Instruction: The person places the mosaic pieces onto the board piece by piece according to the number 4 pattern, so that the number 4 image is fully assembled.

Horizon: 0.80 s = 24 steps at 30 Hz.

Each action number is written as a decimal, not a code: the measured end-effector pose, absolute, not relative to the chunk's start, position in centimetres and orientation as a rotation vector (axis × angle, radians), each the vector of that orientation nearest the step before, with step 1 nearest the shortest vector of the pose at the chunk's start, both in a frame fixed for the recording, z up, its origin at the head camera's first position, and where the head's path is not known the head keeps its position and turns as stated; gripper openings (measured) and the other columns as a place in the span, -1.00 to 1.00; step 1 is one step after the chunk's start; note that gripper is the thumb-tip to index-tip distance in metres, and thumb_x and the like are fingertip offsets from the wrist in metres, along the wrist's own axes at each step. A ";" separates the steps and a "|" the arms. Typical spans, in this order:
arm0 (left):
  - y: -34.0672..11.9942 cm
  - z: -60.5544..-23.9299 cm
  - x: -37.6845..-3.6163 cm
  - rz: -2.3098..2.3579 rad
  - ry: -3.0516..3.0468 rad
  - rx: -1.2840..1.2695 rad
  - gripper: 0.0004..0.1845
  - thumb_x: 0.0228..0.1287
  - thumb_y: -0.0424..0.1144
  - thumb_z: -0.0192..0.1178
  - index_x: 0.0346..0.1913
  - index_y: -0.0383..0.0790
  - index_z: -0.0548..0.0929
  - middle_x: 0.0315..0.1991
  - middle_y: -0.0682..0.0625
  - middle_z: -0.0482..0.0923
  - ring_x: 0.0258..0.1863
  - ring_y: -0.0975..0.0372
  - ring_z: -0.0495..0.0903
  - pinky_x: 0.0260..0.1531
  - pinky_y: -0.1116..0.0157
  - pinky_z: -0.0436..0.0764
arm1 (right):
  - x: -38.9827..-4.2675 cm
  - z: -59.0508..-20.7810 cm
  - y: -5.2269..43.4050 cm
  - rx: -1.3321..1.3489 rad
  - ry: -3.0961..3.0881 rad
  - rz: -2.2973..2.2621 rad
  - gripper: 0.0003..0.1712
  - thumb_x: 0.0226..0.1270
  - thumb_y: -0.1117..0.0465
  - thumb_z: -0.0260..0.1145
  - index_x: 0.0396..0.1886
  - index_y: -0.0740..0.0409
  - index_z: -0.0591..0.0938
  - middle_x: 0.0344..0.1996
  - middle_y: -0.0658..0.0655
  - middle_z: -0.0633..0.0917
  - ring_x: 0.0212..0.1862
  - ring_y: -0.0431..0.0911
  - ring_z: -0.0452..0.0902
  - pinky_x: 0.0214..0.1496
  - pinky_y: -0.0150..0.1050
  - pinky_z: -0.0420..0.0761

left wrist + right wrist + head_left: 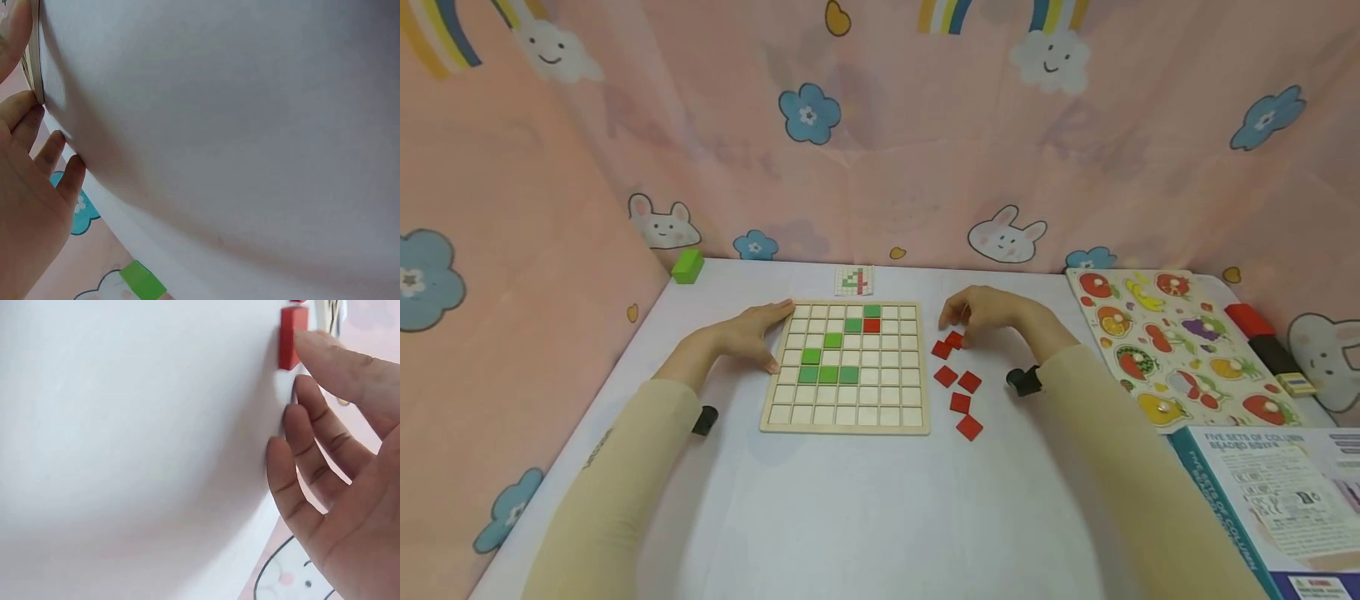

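Note:
A wooden grid board (846,421) lies on the white table, carrying several green tiles (828,374) and one red tile (871,325). My left hand (752,333) lies flat against the board's left edge, fingers straight; the left wrist view shows the hand (31,206) beside the board edge (34,50). My right hand (970,315) is right of the board, over a loose red tile (953,339). In the right wrist view one fingertip touches the edge of that red tile (292,337), which lies flat, while the other fingers (312,425) rest on the table.
Several more red tiles (958,392) lie scattered right of the board. A small pattern card (853,281) sits behind it, and a green block (687,266) is at the far left corner. A fruit puzzle (1172,342), red and black blocks (1262,333) and a printed box (1277,500) fill the right side.

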<state>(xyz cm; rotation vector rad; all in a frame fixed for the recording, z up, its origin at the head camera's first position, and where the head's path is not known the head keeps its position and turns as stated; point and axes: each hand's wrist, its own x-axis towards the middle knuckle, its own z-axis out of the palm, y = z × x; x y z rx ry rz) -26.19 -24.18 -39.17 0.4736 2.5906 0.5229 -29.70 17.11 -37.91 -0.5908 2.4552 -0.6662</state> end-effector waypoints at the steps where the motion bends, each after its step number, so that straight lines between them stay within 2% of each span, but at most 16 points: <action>1: -24.2 -39.1 -26.2 0.524 2.591 0.474 0.22 -0.07 -0.25 0.50 0.59 -0.23 -0.08 0.64 -0.15 -0.23 0.62 -0.16 -0.23 0.57 -0.18 -0.14 | -29.7 -38.0 17.3 -0.599 2.457 -0.656 -0.63 0.06 0.38 0.42 -0.11 -0.02 0.73 0.01 0.12 0.64 0.12 0.05 0.43 0.26 -0.02 0.48; 5: -24.2 -39.1 -26.2 0.531 2.592 0.476 0.22 -0.08 -0.25 0.50 0.59 -0.23 -0.08 0.64 -0.14 -0.22 0.62 -0.16 -0.23 0.57 -0.18 -0.14 | -29.7 -38.5 17.9 -0.646 2.486 -0.636 -0.71 0.08 0.36 0.43 -0.19 -0.04 0.75 -0.06 0.08 0.68 0.06 0.03 0.44 0.20 -0.08 0.50; 10: -24.3 -39.4 -26.3 0.529 2.595 0.483 0.22 -0.08 -0.24 0.50 0.59 -0.22 -0.08 0.64 -0.14 -0.22 0.61 -0.16 -0.23 0.57 -0.18 -0.14 | -29.9 -38.9 18.1 -0.643 2.544 -0.622 -0.81 0.07 0.33 0.45 -0.30 0.01 0.71 -0.21 0.06 0.66 -0.06 -0.01 0.43 0.00 -0.22 0.49; 14: -24.3 -39.4 -26.3 0.527 2.598 0.482 0.22 -0.08 -0.24 0.51 0.59 -0.23 -0.07 0.64 -0.13 -0.22 0.61 -0.16 -0.22 0.57 -0.18 -0.14 | -30.0 -38.9 17.9 -0.568 2.646 -0.688 -0.84 0.05 0.28 0.48 -0.38 0.07 0.66 -0.36 0.07 0.64 -0.21 -0.04 0.48 -0.18 -0.28 0.49; 17: -24.3 -39.4 -26.4 0.528 2.600 0.487 0.22 -0.09 -0.24 0.51 0.59 -0.23 -0.07 0.64 -0.14 -0.21 0.61 -0.17 -0.22 0.57 -0.18 -0.14 | -30.1 -38.9 17.2 -0.534 2.702 -0.834 -0.84 0.07 0.28 0.49 -0.37 0.14 0.65 -0.43 0.10 0.66 -0.35 -0.07 0.52 -0.29 -0.32 0.51; 21: -24.3 -39.4 -26.3 0.531 2.601 0.496 0.23 -0.09 -0.24 0.52 0.59 -0.24 -0.07 0.64 -0.16 -0.21 0.61 -0.19 -0.21 0.56 -0.19 -0.13 | -29.8 -38.8 15.0 -0.536 2.703 -1.004 -0.81 0.09 0.29 0.48 -0.27 0.17 0.67 -0.38 0.12 0.68 -0.36 -0.09 0.55 -0.36 -0.38 0.55; 24: -24.3 -39.3 -26.2 0.536 2.600 0.499 0.23 -0.09 -0.24 0.52 0.59 -0.24 -0.07 0.64 -0.15 -0.21 0.61 -0.18 -0.21 0.57 -0.19 -0.13 | -29.3 -38.5 12.7 -0.554 2.673 -1.044 -0.79 0.11 0.28 0.46 -0.23 0.15 0.69 -0.31 0.12 0.69 -0.26 -0.08 0.55 -0.31 -0.38 0.55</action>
